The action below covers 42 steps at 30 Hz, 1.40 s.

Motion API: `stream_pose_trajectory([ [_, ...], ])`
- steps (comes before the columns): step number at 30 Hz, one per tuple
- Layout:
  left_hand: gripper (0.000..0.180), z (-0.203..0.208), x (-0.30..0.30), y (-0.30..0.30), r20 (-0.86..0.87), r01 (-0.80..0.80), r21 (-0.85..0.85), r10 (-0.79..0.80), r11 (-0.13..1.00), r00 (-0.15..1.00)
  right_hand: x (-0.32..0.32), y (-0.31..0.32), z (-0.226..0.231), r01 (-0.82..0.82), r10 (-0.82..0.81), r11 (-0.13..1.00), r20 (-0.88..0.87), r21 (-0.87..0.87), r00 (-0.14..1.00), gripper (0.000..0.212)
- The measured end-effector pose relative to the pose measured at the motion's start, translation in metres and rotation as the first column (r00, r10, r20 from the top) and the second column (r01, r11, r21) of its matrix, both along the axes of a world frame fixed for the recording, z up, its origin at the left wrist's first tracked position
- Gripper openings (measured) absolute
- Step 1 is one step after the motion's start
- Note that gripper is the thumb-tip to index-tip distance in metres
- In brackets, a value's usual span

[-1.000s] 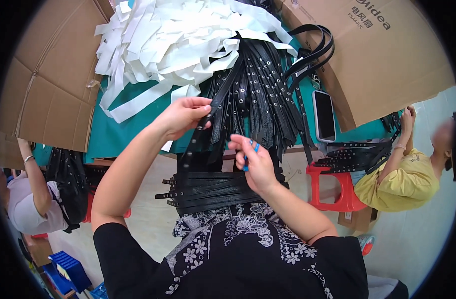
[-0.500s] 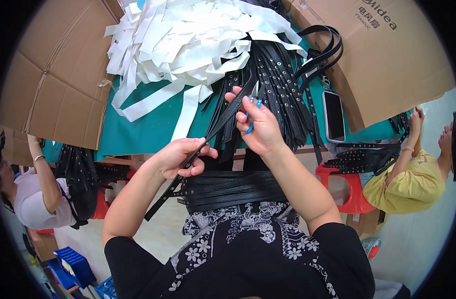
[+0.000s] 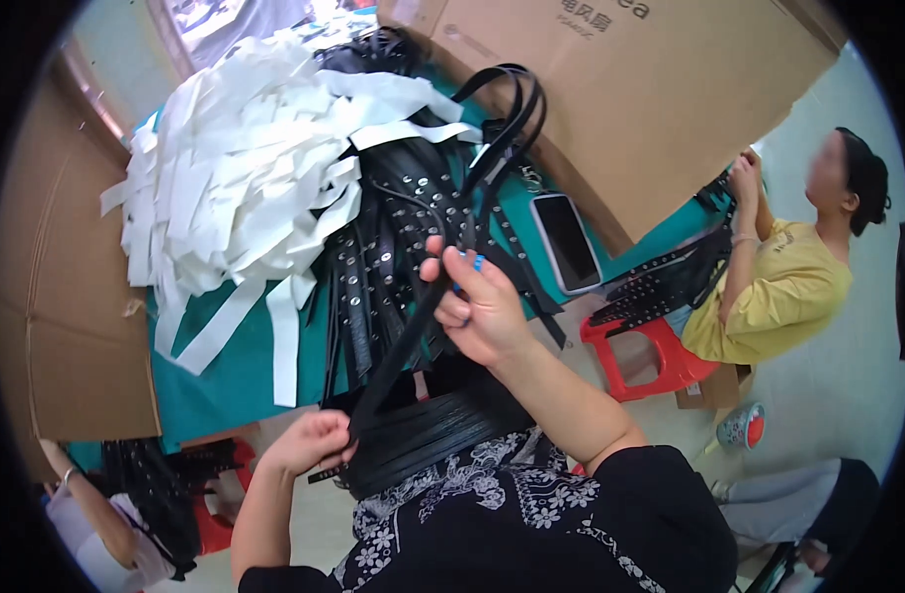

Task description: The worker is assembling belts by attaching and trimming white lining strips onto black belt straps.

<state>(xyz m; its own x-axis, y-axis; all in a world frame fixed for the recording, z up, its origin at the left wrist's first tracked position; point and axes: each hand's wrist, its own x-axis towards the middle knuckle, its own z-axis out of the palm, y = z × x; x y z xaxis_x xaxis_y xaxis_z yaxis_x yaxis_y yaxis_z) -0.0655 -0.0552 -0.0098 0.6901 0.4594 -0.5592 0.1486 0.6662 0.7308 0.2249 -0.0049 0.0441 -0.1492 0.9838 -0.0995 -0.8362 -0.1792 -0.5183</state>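
Observation:
A black strap (image 3: 398,354) runs slantwise between my hands. Its lower part is closed in my left hand (image 3: 311,441), fingers curled, low over my lap. Higher up, at the table's near edge, my right hand (image 3: 484,304) pinches the strap's other part. Small scissors with blue handles (image 3: 478,263) are also tucked in that hand, mostly hidden by the fingers. Across my lap lies a bundle of black straps (image 3: 437,433). Just beyond my right hand, many black straps with metal eyelets (image 3: 373,252) spread over the green table (image 3: 215,403).
White strips (image 3: 245,158) are heaped on the table's left. A phone (image 3: 565,242) lies right of the straps, beside a large cardboard box (image 3: 660,109). More cardboard (image 3: 67,296) stands at left. One person in yellow (image 3: 783,287) sits at right, another in pale clothing (image 3: 106,529) at lower left.
My view has swung to the right. My left hand has moved down and away from my right hand, its fingers now closed, and more strap stretches between them.

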Motion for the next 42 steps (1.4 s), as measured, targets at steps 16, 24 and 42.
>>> stream_pose_trajectory([
  [16,0.021,-0.054,-0.050,-0.053,-0.866,0.882,-0.276,-0.497,0.381,-0.057,0.093,-0.025,-0.042,0.347,-0.273,0.936,0.506,-0.056,0.818,0.017],
  [24,0.024,0.017,0.141,0.042,-0.260,0.006,0.693,0.243,0.721,0.934,0.058,-0.043,-0.063,0.126,-0.003,0.976,0.573,-0.176,0.819,0.020],
  [42,0.016,-0.003,0.191,0.038,0.231,-0.452,0.026,0.434,0.892,0.871,0.220,0.031,-0.095,0.144,-0.238,0.859,0.632,0.492,-0.738,0.041],
])
